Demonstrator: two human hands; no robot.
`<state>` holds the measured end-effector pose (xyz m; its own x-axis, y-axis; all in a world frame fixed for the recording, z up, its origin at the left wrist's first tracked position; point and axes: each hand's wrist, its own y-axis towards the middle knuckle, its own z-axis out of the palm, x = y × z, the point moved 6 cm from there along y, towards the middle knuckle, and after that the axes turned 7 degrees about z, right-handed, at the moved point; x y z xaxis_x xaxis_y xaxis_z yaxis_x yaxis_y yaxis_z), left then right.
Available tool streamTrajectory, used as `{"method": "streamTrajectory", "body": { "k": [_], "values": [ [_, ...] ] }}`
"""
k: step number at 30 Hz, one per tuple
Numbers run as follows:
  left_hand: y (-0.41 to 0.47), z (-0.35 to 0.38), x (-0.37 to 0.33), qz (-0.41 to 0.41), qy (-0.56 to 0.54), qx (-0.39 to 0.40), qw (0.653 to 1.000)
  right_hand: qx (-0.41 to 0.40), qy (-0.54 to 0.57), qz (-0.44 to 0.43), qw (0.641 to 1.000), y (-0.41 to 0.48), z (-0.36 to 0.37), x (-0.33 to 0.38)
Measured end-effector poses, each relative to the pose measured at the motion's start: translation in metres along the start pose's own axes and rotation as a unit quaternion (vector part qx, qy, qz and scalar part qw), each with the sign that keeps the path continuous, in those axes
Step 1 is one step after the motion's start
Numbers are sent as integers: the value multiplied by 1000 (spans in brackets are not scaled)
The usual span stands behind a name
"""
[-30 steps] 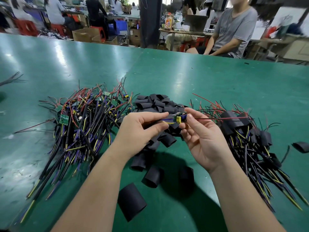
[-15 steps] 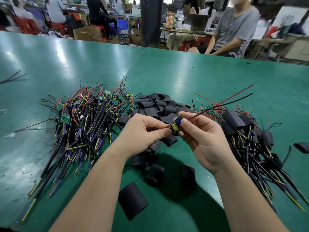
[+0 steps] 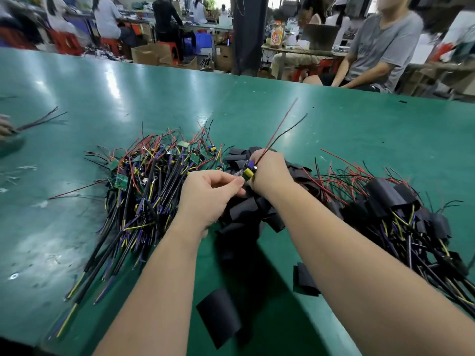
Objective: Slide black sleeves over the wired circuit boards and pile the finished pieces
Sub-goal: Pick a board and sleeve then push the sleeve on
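Pinching wired circuit board (image 3: 250, 165) (yellow capacitor (image 3: 247, 173)), left hand (image 3: 210, 195), right hand (image 3: 270, 173) grips, matte black sleeves (image 3: 244, 209) beneath.

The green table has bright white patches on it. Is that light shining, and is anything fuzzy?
Head view: yes, those patches are light glaring off the shiny table. Head view: the arms cast a dark shadow below them. Head view: the far people look fuzzy; the circuit board looks sharper.
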<state>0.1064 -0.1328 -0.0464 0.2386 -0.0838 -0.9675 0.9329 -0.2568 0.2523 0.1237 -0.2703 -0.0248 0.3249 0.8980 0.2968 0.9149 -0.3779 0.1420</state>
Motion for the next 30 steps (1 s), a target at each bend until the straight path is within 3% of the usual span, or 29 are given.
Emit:
{"method": "streamTrajectory", "body": {
  "k": [4,7,10,12,16,21,23,30],
  "values": [
    [4,-6,-1,5,-19,-28,999,83,-25,40,995,19,19,2],
    [3,-5,-6,5,-45,-21,999,80,-20,48,995,17,20,-1],
    [1,-4,-10,-1,-52,-15,999,71,60,85,992,10,12,-13],
    [0,-4,-11,-14,-65,-5,998,62,203,135,968,2,2,-26],
    [-4,-3,-17,-21,-82,44,995,71,532,175,825,-28,-26,-49],
    [-11,7,-30,11,-100,101,990,22,780,136,611,-62,-69,-90],
    [-14,10,-31,16,-98,117,988,-1,842,113,527,-78,-74,-103],
    [-20,18,-33,31,-49,194,979,-72,933,110,335,-110,-66,-123]
  ]
}}
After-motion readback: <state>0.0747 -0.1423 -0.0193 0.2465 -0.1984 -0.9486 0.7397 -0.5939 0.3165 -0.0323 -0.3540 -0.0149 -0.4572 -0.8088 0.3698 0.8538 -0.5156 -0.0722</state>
